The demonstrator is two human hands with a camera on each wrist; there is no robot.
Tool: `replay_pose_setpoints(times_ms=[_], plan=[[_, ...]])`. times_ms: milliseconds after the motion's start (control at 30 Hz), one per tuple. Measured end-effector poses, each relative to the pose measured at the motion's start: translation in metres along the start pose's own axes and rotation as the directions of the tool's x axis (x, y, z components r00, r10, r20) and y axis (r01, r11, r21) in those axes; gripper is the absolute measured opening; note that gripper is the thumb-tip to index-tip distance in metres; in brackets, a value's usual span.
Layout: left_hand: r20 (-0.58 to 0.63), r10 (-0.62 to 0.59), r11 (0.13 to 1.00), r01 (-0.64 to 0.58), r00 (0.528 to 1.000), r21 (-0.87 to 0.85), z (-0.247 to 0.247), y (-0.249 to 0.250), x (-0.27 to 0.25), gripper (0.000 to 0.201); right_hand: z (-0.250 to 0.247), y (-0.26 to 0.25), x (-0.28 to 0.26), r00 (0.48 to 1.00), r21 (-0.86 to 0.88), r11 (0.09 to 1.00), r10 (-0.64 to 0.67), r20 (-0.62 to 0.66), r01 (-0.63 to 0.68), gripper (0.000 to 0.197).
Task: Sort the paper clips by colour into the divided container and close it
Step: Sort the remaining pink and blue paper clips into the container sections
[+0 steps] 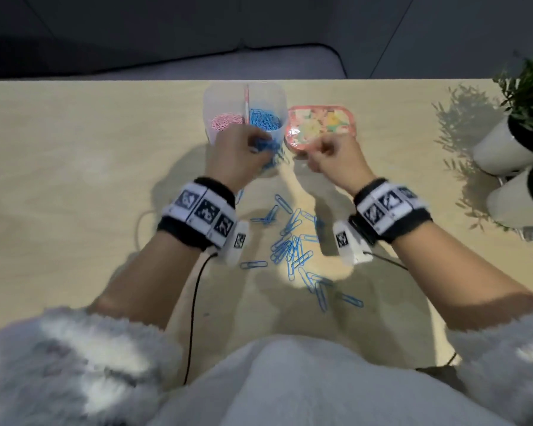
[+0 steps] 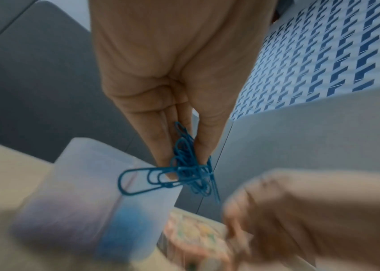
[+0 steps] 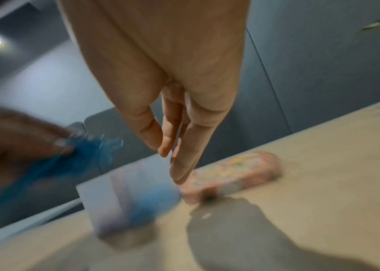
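Observation:
A translucent divided container (image 1: 216,96) stands at the table's far edge, with pink clips (image 1: 225,122) in its left half and blue clips (image 1: 263,118) in its right half. My left hand (image 1: 259,146) hovers at the container's near rim and pinches a tangled bunch of blue clips (image 2: 184,172) between thumb and fingers. My right hand (image 1: 317,152) hangs over the near edge of the pink floral lid (image 1: 320,124), which lies right of the container. Its fingers (image 3: 184,161) point down, loosely extended, holding nothing. Several loose blue clips (image 1: 293,244) lie on the table between my wrists.
Two white plant pots (image 1: 502,149) (image 1: 517,198) with green leaves stand at the table's right edge. A black cable (image 1: 194,302) runs from my left wrist towards my body. A grey seat (image 1: 105,63) lies beyond the table's far edge.

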State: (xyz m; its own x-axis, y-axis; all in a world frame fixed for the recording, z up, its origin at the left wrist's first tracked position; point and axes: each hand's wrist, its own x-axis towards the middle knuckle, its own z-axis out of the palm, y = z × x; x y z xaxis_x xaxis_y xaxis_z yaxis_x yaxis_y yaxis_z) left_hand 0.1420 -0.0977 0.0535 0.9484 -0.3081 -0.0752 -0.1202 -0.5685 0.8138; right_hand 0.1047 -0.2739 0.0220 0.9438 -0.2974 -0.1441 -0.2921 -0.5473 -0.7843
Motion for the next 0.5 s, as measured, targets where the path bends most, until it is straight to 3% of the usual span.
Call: replay_pose_setpoints(times_ms=[100,233,400,500], plan=[[-0.102,0.002,1.000,0.001,0.995,0.029,-0.003,0.011,0.042,0.024,-0.001,0.032,-0.044,0.995,-0.015,0.995,0.097,0.018,-0.097,0.024],[-0.141,-0.055,0.979,0.081,0.988,0.185,0.000,0.016,0.082,0.025,-0.001,0.054,-0.082,0.985,-0.009,0.986,0.166,0.055,-0.166,0.031],[-0.062,-0.134,0.949,0.147,0.989,0.280,0.014,0.012,0.097,0.020,-0.002,0.064,-0.092,0.985,-0.007,0.986,0.168,0.039,-0.168,0.023],[-0.008,-0.166,0.962,0.164,0.986,0.218,0.015,0.007,0.096,0.035,-0.001,0.061,-0.090,0.990,-0.011,0.991,0.134,0.033,-0.134,0.021]])
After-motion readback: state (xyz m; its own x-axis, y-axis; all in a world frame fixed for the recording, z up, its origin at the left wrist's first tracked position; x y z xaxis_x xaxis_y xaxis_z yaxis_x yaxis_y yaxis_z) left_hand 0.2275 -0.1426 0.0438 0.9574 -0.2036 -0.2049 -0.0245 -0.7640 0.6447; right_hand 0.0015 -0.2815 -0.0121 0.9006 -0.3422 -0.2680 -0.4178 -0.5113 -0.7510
